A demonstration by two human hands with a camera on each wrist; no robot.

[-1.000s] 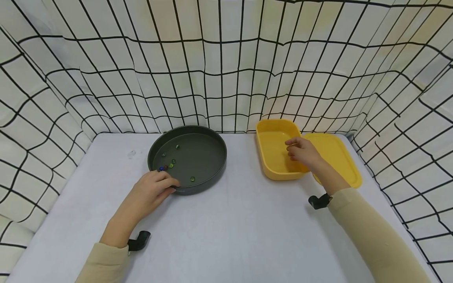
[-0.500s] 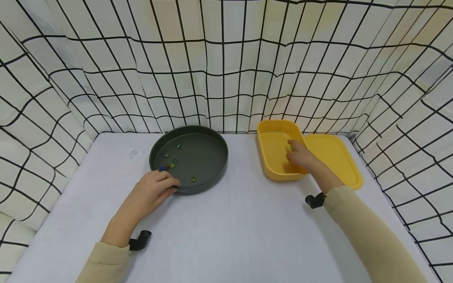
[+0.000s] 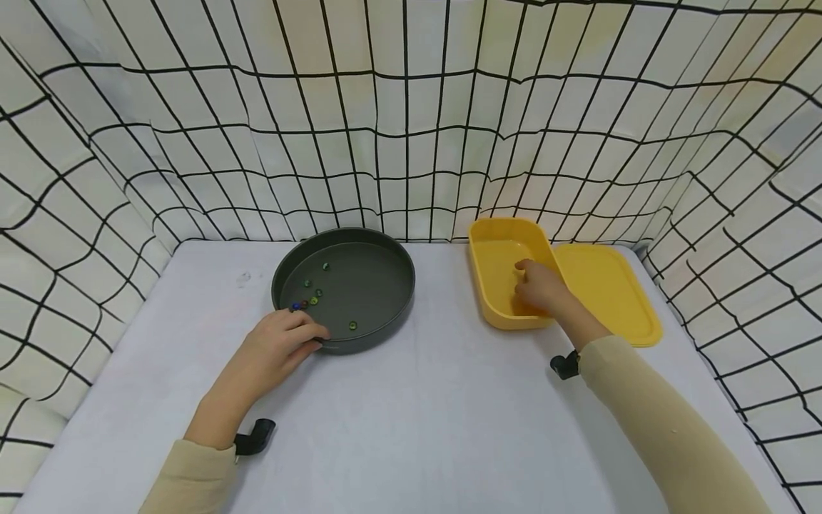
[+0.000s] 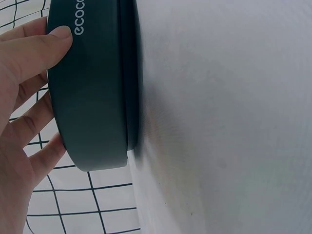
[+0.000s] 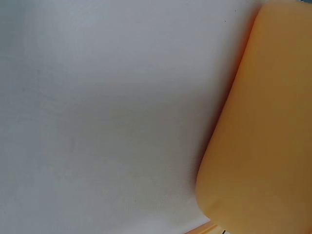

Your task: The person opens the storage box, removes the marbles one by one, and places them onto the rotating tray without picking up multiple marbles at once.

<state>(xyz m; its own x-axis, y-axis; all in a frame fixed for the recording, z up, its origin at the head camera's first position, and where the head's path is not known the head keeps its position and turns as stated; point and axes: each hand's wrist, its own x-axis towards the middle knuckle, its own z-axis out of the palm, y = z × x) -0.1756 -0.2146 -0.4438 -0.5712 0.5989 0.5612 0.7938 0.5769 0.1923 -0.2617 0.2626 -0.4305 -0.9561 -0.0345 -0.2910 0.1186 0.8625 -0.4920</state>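
Note:
A round dark-green pan [image 3: 379, 278] stands on the white table with several glass marbles [image 3: 314, 300] inside, mostly green, with a blue marble [image 3: 296, 306] and a reddish marble [image 3: 305, 304] near its left wall. My left hand [image 3: 275, 350] holds the pan's near-left rim. In the left wrist view its thumb [image 4: 61, 36] presses the outer wall beside the printed letters, and the other fingers go over the rim. My right hand [image 3: 542, 287] reaches down into the yellow box [image 3: 491, 285], index finger stretched to the left. Whether it holds a marble is hidden.
A flat yellow lid [image 3: 610, 293] lies right of the box, partly behind the right forearm. White walls with black grid netting [image 3: 411, 143] enclose the back and both sides. The box's outer side [image 5: 263, 122] fills the right of the right wrist view.
My right hand has sunk lower into the yellow box. A green marble showed at its fingers half a second ago and is out of sight now. My left hand stays on the pan.

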